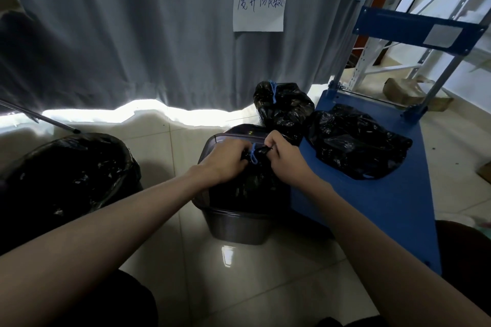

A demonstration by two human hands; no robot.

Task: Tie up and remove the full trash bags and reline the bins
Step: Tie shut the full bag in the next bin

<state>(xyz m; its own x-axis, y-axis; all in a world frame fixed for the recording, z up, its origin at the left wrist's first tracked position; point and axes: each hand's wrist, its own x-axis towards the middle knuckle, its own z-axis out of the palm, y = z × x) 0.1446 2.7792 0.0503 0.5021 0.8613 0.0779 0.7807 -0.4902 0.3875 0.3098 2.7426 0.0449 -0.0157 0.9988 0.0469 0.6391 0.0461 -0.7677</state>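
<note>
Sitting in the bin [233, 223], the black bag [247, 188] is gripped at its gathered neck by the left hand [225, 159] and right hand [285, 159], apparently around a blue tie [253, 156].

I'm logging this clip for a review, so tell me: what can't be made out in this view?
- Knot in the blue string: head view, left hand and right hand cover the bag neck.
- Contents of the middle bin: hidden by its black bag.
- Left bin: too dark, cut off by the frame's left edge.

Crinkled glossy black plastic bag [247, 188], glossy floor tiles [233, 287], matt grey cloth curtain [119, 34].
</note>
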